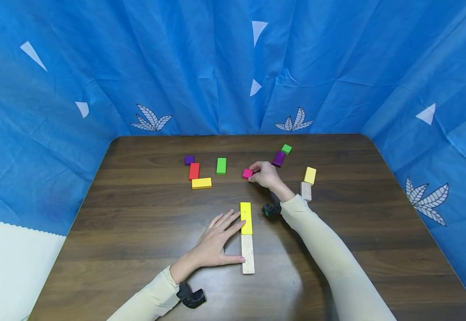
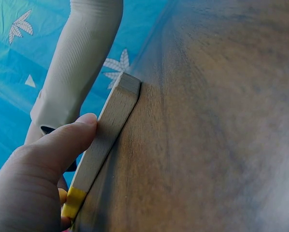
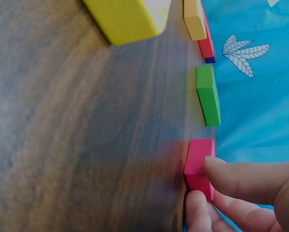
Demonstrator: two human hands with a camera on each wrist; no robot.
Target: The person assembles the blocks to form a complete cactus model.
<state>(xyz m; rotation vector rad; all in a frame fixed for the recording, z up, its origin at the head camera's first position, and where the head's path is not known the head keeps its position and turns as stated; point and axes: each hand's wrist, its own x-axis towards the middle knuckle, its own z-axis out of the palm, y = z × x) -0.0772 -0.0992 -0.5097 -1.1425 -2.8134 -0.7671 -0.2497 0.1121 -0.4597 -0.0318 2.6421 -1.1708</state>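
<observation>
A yellow block and a pale wooden block lie end to end in a line at the table's middle. Along their left side rests my left hand, fingers spread; its thumb touches the wooden block and a fingertip the yellow one. Farther back, my right hand pinches a pink block low at the tabletop. In the right wrist view, the thumb is on the pink block's face and the fingers are at its near end.
Left of the pink block lie a green block, a red block, another yellow block and a small purple block. Right are a purple block, a small green block, a yellow block and a pale block.
</observation>
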